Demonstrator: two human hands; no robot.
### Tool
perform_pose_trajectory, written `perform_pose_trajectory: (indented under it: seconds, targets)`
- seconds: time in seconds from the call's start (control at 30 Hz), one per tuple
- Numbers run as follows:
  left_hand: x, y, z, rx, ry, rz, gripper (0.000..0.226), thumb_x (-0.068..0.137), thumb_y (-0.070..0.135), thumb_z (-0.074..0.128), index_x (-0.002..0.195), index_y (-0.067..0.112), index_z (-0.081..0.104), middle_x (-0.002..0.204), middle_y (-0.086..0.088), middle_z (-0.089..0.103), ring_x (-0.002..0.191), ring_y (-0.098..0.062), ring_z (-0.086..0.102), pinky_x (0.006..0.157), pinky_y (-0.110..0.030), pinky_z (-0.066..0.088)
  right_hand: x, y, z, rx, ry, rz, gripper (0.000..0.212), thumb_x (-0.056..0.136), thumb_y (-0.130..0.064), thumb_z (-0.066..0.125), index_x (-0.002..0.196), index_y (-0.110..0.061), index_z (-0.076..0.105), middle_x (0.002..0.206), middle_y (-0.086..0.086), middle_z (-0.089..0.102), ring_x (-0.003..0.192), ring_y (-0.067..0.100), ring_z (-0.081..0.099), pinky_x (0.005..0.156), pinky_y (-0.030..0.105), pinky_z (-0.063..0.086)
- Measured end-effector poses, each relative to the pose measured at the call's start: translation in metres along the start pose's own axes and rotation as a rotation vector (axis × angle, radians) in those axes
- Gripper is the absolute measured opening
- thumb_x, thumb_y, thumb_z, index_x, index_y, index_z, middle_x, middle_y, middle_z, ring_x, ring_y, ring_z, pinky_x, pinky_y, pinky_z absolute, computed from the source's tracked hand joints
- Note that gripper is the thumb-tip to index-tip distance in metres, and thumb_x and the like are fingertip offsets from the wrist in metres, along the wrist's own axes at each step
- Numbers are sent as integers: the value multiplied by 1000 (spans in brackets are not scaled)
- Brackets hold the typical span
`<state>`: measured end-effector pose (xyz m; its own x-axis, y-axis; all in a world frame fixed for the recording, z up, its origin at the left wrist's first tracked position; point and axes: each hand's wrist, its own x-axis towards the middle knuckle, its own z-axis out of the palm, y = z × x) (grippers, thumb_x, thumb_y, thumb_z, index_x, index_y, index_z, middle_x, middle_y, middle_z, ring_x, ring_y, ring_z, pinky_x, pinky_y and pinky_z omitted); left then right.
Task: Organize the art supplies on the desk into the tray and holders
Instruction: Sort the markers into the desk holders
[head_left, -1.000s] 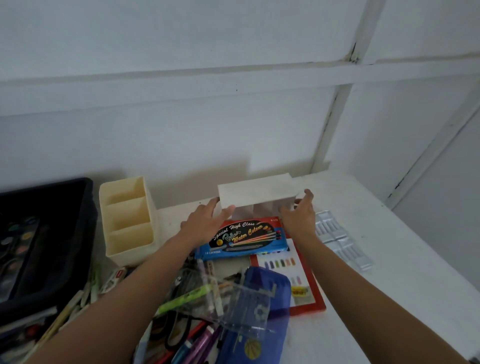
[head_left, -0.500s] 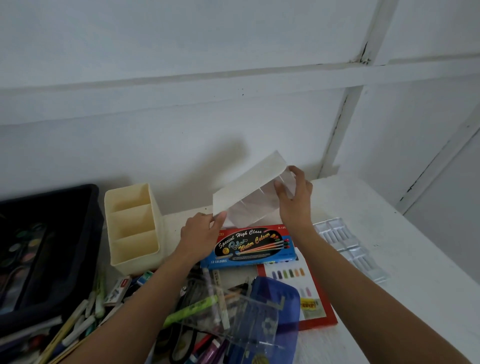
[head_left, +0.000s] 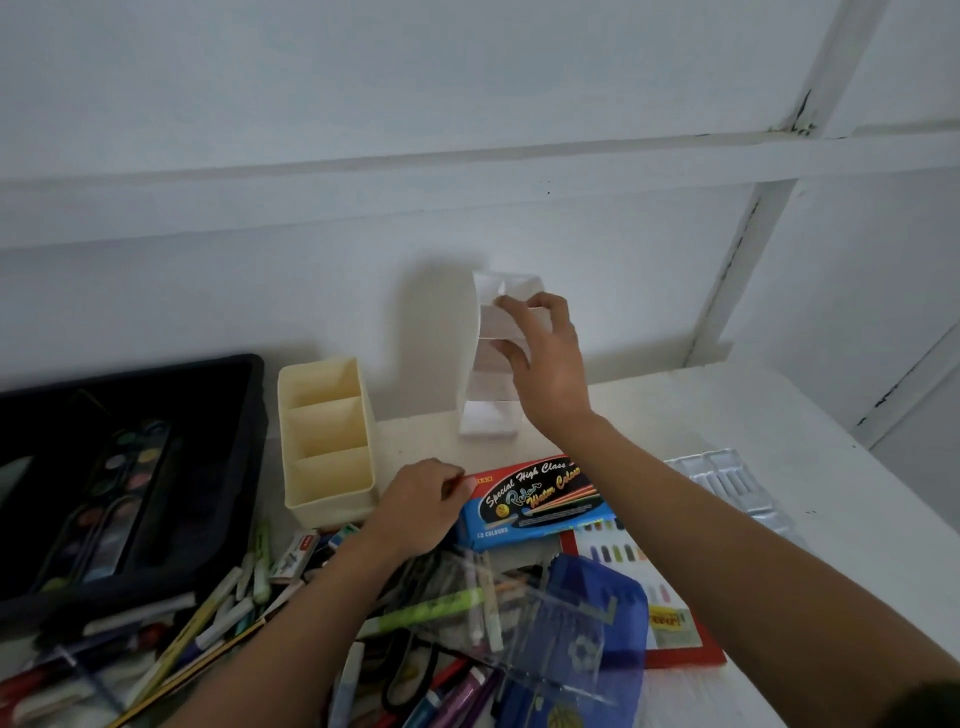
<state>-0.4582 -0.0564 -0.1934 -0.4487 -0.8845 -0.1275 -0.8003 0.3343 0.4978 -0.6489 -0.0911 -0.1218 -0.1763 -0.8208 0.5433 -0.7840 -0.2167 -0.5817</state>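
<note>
My right hand grips a white divided holder, which stands upright on end against the wall at the back of the desk. My left hand is lower, its fingers loosely curled and its fingertips at the left corner of a blue watercolour box; it holds nothing. A cream holder with three compartments stands to the left of the white one. At far left is a black tray with a paint palette in it. Several pens and markers lie in a heap at the front.
A red-bordered colour sheet lies under a blue pencil case and a clear plastic case. A green highlighter rests in the pile. A clear paint tray sits at the right. The white wall is close behind.
The white holder has been swung from flat to upright on its end against the wall. My left hand has let go of it and dropped down to the blue box.
</note>
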Motion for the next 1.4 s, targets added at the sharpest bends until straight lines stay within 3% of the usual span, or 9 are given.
perform_pose_trajectory:
  seconds: [0.27,0.4,0.6,0.87,1.03,1.17,1.27,1.33,1.4]
  targets:
    - [-24,-2,-9,-130,50,93,33,103,36,55,127,18,68,124,2,70,98,-2,55,71,1,35,-17,-22,11,-118,-101,-209,40,98,-21,61,136,-31,56,139,10,43,114,34,47,86,41,51]
    - [-30,-4,-11,-157,95,85,34,102,34,57,131,19,66,124,2,68,101,-4,55,80,-10,40,-25,-27,13,-144,-116,-270,41,101,-26,57,141,-32,51,144,9,42,113,35,49,83,45,56]
    - [-45,-7,-19,-241,117,77,35,101,34,58,134,22,65,127,2,66,118,-10,59,103,-33,51,-40,-21,12,-100,-139,-264,61,103,-37,53,155,-42,23,168,-7,3,118,22,57,92,37,51]
    - [-79,-15,-32,-325,163,60,25,100,34,60,123,29,68,120,11,67,110,4,61,95,-21,53,-69,-25,-1,51,-189,-223,60,105,-31,51,156,-39,21,165,-18,-13,140,18,43,92,33,56]
    - [-96,-13,-31,-367,237,54,17,99,30,62,113,30,72,110,12,70,102,3,65,89,-21,55,-85,-27,-13,190,-124,-66,45,102,-22,56,143,-32,41,160,-13,13,127,11,50,92,20,51]
    - [-108,-14,-28,-327,259,60,13,98,30,63,105,37,70,101,19,70,97,5,63,82,-23,53,-108,-28,-23,232,-99,112,25,99,-15,57,122,-26,56,127,-6,52,99,4,59,76,16,48]
    - [-119,-19,-22,-334,225,89,14,98,29,63,108,36,70,105,17,68,100,7,61,87,-25,54,-128,-30,-29,213,-265,174,12,99,-17,59,106,-26,61,95,-10,65,86,3,63,71,19,52]
    - [-125,-24,-16,-282,201,123,17,99,31,63,113,34,70,109,16,65,104,5,59,90,-26,53,-141,-32,-32,171,-379,107,7,97,-22,62,102,-27,63,90,-12,66,84,3,63,74,27,56]
    - [-129,-29,-11,-228,182,150,19,99,31,62,117,32,69,112,16,62,106,2,57,94,-26,50,-155,-37,-37,98,-514,39,19,93,-36,67,110,-28,64,96,-12,66,88,2,61,82,34,56]
